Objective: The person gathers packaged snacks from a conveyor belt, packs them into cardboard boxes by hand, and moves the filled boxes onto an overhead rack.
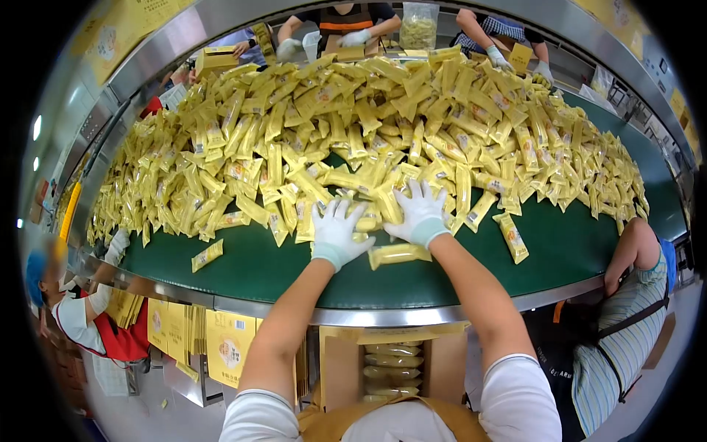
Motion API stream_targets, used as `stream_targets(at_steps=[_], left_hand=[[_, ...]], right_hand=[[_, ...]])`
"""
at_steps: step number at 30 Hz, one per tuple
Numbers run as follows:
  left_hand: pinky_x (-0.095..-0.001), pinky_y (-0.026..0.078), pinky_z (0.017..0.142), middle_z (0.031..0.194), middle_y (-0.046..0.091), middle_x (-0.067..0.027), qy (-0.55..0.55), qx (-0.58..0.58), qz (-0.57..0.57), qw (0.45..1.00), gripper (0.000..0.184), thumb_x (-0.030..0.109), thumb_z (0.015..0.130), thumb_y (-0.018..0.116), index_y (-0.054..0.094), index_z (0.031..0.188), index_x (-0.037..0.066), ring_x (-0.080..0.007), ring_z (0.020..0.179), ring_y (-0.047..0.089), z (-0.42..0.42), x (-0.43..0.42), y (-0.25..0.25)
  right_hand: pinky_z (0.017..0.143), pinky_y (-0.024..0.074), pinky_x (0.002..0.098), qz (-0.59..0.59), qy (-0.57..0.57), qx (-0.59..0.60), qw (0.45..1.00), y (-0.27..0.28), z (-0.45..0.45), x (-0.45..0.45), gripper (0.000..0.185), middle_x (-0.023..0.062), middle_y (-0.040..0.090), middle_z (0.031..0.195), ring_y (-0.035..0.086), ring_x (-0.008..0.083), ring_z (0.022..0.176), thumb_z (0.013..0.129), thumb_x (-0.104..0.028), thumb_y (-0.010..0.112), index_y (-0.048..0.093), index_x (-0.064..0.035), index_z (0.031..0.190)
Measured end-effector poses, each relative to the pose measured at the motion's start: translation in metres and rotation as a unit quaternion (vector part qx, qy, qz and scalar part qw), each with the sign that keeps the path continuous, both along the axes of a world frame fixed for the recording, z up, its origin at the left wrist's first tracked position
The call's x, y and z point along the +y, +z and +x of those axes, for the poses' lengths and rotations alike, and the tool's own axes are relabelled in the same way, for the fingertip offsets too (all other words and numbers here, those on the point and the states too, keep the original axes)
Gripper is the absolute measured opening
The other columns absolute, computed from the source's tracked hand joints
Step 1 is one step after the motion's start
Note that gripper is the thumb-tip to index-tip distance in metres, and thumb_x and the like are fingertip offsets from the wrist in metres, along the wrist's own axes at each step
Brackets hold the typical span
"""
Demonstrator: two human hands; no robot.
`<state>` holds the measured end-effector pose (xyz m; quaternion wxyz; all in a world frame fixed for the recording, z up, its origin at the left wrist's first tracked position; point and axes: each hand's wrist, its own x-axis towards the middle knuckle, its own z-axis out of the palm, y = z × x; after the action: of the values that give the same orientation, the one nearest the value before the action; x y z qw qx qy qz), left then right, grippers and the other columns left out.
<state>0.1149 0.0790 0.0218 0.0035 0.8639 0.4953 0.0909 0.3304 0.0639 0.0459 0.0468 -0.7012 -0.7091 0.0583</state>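
Observation:
Both my hands wear white gloves and reach to the near edge of a big heap of yellow wrapped snack packets (294, 118). My left hand (339, 234) lies spread against the packets, palm down. Beside it, my right hand (421, 214) also has its fingers apart, touching the packets in front of it. One loose snack packet (400, 255) lies flat on the green belt just below my hands. Between the two hands a few more packets are partly hidden by my fingers.
The green conveyor belt (280, 276) has a metal rim (368, 317). An open cardboard box (342, 372) holding packets in a stack stands below it, before my body. Yellow cartons (227, 342) lean at left. Co-workers stand at left, right and the far side, some gloved.

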Motion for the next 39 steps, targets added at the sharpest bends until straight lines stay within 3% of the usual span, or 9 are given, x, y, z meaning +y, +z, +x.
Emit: stream_targets(at_steps=[2,7,11,15,18,23,27,34,39], left_hand=[[-0.0667,0.016,0.115,0.145,0.049,-0.0127,-0.068,0.020,-0.051,0.996,0.079,0.060,0.073,0.072,0.052,0.143,0.029,-0.0319,0.139,0.039,-0.014,-0.019,0.004],[-0.0615,0.020,0.117,0.154,0.037,-0.0242,-0.113,0.021,-0.008,0.993,0.096,0.054,0.079,0.071,0.038,0.148,-0.004,-0.0383,0.146,0.031,-0.039,-0.071,0.004],[-0.0497,0.030,0.116,0.148,0.047,-0.0206,-0.137,-0.104,-0.057,0.983,0.066,0.029,0.087,0.071,0.047,0.144,0.005,-0.0382,0.142,0.040,-0.070,-0.078,-0.001],[-0.0470,0.031,0.114,0.129,0.063,-0.0105,-0.137,-0.089,-0.005,0.987,0.048,0.032,0.085,0.075,0.059,0.126,0.013,-0.0309,0.130,0.054,-0.075,-0.078,-0.007],[-0.0448,0.037,0.111,0.121,0.065,-0.0125,-0.063,-0.021,-0.228,0.971,0.048,0.031,0.083,0.077,0.060,0.124,0.012,-0.0313,0.122,0.058,-0.048,-0.060,0.023],[-0.0414,0.048,0.099,0.118,0.061,-0.0161,-0.084,-0.054,-0.195,0.976,0.053,0.028,0.079,0.080,0.062,0.126,0.011,-0.0377,0.111,0.059,-0.048,-0.043,0.031],[-0.0417,0.050,0.096,0.111,0.059,-0.0147,-0.061,-0.062,-0.213,0.973,0.052,0.025,0.077,0.082,0.065,0.125,0.014,-0.0367,0.109,0.060,-0.075,-0.065,0.069],[-0.0417,0.052,0.091,0.116,0.061,-0.0101,-0.026,0.025,-0.083,0.996,0.049,0.030,0.074,0.085,0.069,0.118,0.016,-0.0313,0.107,0.062,-0.080,-0.095,0.004],[-0.0420,0.052,0.093,0.114,0.065,-0.0118,-0.010,0.056,-0.205,0.977,0.048,0.037,0.077,0.082,0.066,0.115,0.012,-0.0330,0.108,0.062,-0.072,-0.081,0.034]], right_hand=[[0.111,0.0130,0.0760,-0.011,0.014,-0.013,1.000,0.003,0.013,-0.027,0.083,0.0177,0.038,0.155,0.026,0.0453,0.147,0.072,-0.060,0.069,0.055,-0.0202,0.144],[0.111,0.0153,0.0743,-0.012,-0.076,-0.032,0.997,-0.017,0.053,-0.079,0.085,0.0156,0.042,0.152,0.029,0.0418,0.146,0.078,-0.059,0.067,0.044,-0.0198,0.150],[0.110,0.0225,0.0712,0.047,-0.111,-0.058,0.991,-0.040,0.081,-0.125,0.085,0.0143,0.036,0.157,0.027,0.0361,0.149,0.083,-0.053,0.069,0.039,-0.0130,0.151],[0.112,0.0239,0.0671,0.115,-0.122,-0.036,0.985,-0.066,0.085,-0.149,0.067,0.0121,0.035,0.158,0.025,0.0330,0.150,0.090,-0.035,0.066,0.041,-0.0172,0.150],[0.113,0.0247,0.0635,0.111,-0.085,0.006,0.990,-0.054,0.096,-0.154,0.058,0.0089,0.041,0.155,0.031,0.0303,0.148,0.090,-0.029,0.067,0.048,-0.0172,0.144],[0.107,0.0368,0.0429,0.069,-0.169,0.084,0.980,-0.007,0.141,-0.151,0.047,0.0089,0.071,0.110,0.066,0.0268,0.101,0.080,-0.023,0.079,0.064,-0.0148,0.124],[0.083,0.0544,0.0453,0.134,-0.172,0.162,0.962,0.034,0.142,-0.171,0.056,0.0152,0.072,0.108,0.067,0.0392,0.096,0.080,-0.028,0.079,0.059,-0.0121,0.130],[0.083,0.0542,0.0448,-0.034,-0.014,0.085,0.996,-0.008,0.073,-0.138,0.037,0.0154,0.070,0.103,0.068,0.0353,0.095,0.078,-0.026,0.078,0.065,-0.0104,0.109],[0.085,0.0546,0.0440,-0.042,0.001,0.008,0.999,0.000,0.069,-0.128,0.033,0.0146,0.066,0.104,0.067,0.0348,0.095,0.076,-0.025,0.078,0.066,-0.0085,0.102]])
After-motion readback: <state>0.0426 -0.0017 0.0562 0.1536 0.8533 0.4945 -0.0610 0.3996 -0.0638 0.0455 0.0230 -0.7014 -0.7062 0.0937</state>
